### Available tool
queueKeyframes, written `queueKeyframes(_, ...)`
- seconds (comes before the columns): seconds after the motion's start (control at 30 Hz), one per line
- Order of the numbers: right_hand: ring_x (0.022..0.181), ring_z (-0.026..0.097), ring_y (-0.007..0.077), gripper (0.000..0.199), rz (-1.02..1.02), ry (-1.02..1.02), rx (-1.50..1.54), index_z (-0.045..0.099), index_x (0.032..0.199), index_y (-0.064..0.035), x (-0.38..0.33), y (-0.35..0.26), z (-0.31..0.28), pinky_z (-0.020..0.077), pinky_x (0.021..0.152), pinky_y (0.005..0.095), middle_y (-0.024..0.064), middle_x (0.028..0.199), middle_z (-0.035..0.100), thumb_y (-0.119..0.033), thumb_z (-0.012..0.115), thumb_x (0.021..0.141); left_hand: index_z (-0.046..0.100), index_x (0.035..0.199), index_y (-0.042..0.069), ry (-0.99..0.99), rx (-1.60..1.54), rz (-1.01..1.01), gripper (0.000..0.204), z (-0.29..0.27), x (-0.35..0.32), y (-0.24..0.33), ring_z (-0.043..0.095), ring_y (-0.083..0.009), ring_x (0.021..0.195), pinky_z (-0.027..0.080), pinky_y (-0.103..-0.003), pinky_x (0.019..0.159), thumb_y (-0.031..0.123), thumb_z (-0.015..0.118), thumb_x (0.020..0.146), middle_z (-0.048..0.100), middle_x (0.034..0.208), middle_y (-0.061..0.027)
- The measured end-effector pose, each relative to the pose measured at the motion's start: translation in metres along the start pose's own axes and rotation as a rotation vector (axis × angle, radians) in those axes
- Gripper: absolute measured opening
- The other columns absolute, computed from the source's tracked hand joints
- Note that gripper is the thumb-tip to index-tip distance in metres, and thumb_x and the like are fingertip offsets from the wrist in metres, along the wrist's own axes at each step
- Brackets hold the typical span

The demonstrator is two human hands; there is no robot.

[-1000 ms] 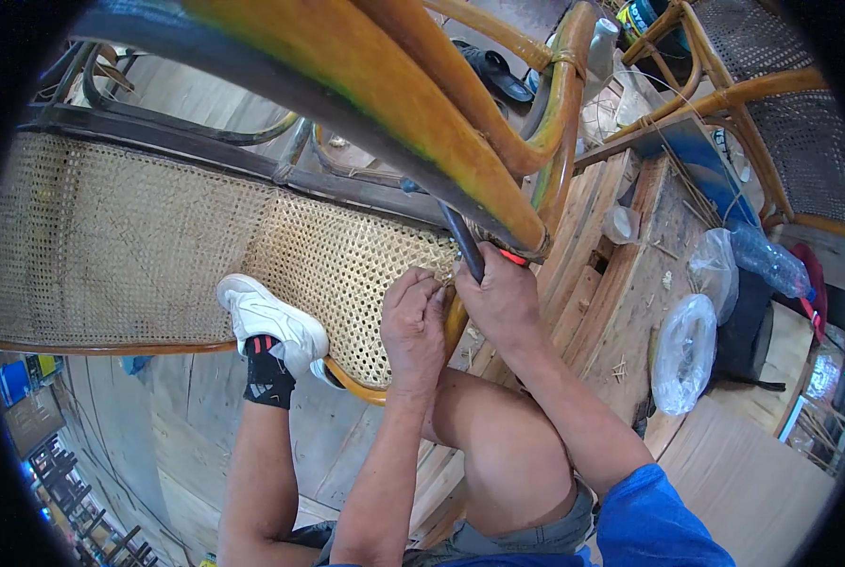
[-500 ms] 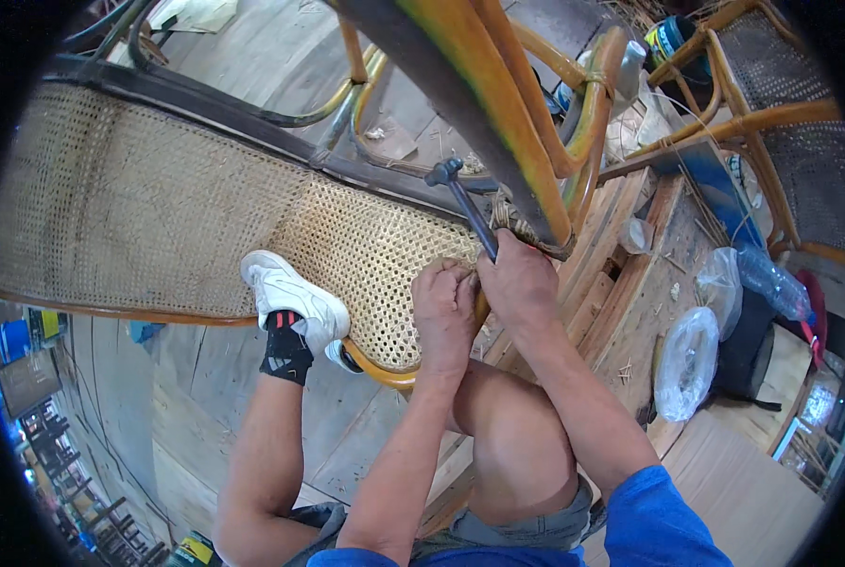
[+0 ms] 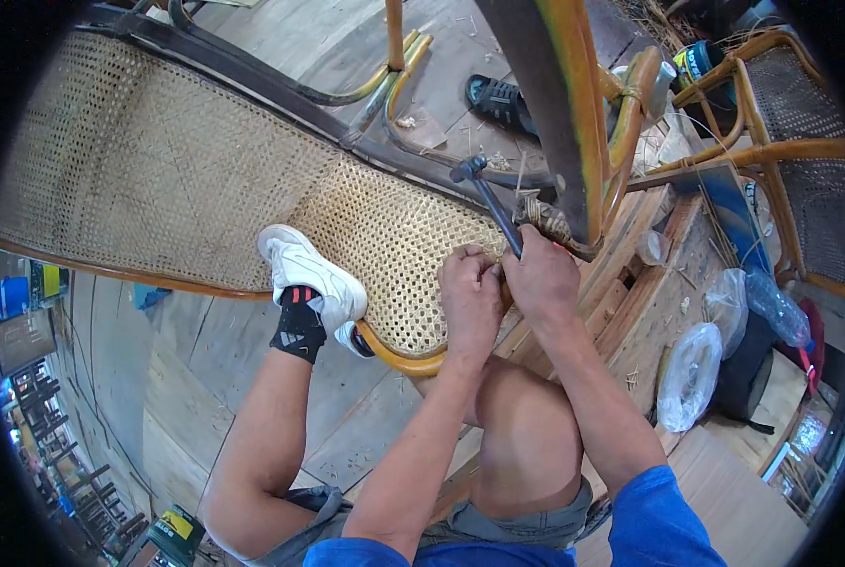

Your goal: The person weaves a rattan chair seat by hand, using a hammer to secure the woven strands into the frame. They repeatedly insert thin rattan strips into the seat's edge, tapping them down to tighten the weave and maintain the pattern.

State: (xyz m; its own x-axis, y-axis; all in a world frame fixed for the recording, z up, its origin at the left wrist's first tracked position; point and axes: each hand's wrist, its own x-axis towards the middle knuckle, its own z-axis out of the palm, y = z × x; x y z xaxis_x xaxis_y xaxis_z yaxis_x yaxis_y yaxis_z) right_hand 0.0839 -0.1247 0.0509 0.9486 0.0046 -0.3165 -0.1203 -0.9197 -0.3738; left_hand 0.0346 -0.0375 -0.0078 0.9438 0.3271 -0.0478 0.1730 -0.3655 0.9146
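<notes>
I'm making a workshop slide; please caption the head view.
Right hand holding a hammer, left hand close beside it, at the edge of a woven cane panel.

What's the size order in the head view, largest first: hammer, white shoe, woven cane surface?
1. Woven cane surface
2. White shoe
3. Hammer, its handle partly hidden by the right hand

The floor (image 3: 196, 345) is laid with pale boards; a black shoe (image 3: 501, 100) and a thin tan scrap (image 3: 422, 128) are borne directly on it. On the plank platform (image 3: 665, 300) at the right, a clear cup (image 3: 652, 248) and scattered slivers (image 3: 632, 380) are carried.
</notes>
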Motion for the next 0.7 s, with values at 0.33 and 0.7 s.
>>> queueKeyframes(0.33, 0.079, 0.062, 0.0386, 0.029, 0.061, -0.013, -0.013, 0.058, 0.098, -0.0046, -0.050, 0.010, -0.065, 0.0468, 0.070, 0.0489, 0.0194, 0.079, 0.064, -0.030, 0.061, 0.084, 0.062, 0.085, 0.001, 0.036, 0.083, 0.190, 0.011, -0.002, -0.002, -0.006, 0.056, -0.0307, 0.094, 0.042, -0.040, 0.085, 0.000, 0.064, 0.074, 0.062, 0.098, -0.0132)
queueKeyframes(0.7, 0.072, 0.058, 0.0403, 0.033, 0.075, -0.278, 0.033, 0.049, 0.109, 0.0000, -0.108, 0.055, -0.095, 0.0450, 0.066, 0.0449, 0.0210, 0.073, 0.054, -0.013, 0.060, 0.081, 0.064, 0.094, 0.002, 0.005, 0.004, 0.158, 0.017, -0.006, -0.005, -0.015, 0.052, -0.0319, 0.103, 0.040, -0.041, 0.093, 0.001, 0.058, 0.078, 0.059, 0.108, -0.0140)
